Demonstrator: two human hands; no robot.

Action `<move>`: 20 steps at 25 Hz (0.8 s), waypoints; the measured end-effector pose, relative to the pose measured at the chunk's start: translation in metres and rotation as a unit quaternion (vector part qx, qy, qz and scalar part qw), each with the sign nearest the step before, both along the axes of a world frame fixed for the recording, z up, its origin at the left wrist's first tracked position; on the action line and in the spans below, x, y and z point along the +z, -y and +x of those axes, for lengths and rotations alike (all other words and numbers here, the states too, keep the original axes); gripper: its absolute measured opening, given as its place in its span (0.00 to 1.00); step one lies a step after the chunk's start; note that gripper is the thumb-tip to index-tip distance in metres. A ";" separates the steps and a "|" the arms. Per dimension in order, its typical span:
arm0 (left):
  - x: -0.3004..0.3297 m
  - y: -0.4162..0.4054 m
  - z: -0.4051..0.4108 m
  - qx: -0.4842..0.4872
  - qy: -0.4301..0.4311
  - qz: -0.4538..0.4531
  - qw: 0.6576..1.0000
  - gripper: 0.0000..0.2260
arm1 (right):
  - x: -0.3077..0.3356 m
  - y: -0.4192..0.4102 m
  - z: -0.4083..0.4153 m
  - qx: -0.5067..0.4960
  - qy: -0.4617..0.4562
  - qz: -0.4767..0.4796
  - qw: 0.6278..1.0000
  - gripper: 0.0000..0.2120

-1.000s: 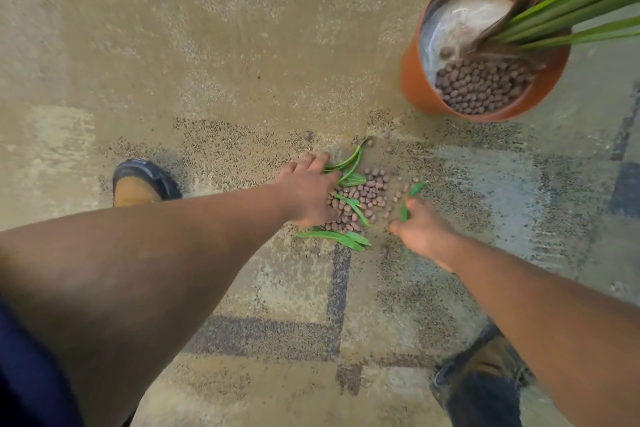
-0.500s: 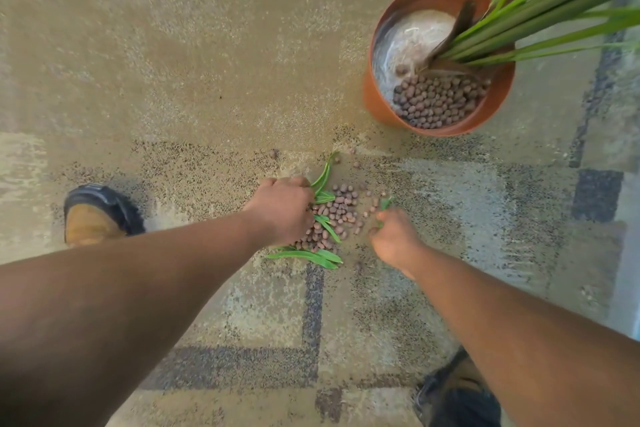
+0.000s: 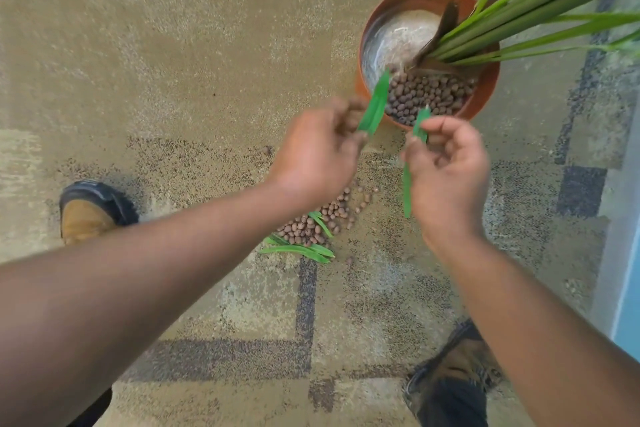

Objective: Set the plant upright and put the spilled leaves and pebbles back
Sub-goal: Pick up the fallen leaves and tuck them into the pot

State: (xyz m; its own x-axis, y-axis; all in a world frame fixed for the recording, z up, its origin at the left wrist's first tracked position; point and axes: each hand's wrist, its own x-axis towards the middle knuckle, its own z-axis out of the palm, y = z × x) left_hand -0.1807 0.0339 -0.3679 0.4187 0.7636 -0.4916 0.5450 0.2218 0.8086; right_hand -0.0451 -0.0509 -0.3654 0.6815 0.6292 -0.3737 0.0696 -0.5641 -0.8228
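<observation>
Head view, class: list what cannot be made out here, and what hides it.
- Plant: top cut off by the frame's edge.
- Spilled pebbles: partly hidden behind the left hand.
- Left hand's fingertips: blurred.
- Right hand: covers the middle of its leaf.

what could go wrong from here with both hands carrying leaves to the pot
1. Each hand, left hand and right hand, pinches only one thin leaf; either could slip and fall short of the orange pot.
2. The pebble pile lies between the boots; a step could scatter it.
</observation>
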 end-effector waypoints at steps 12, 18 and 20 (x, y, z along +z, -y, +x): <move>-0.027 -0.091 0.081 0.096 -0.077 -0.030 0.992 0.11 | -0.010 -0.050 0.061 -0.160 -0.013 -0.111 0.981 0.17; -0.023 -0.094 0.095 0.086 -0.105 -0.014 0.991 0.07 | -0.017 -0.066 0.078 -0.187 -0.134 -0.025 0.973 0.17; -0.025 -0.094 0.095 0.085 -0.113 -0.012 0.990 0.11 | -0.021 -0.074 0.080 -0.162 -0.086 -0.042 0.982 0.19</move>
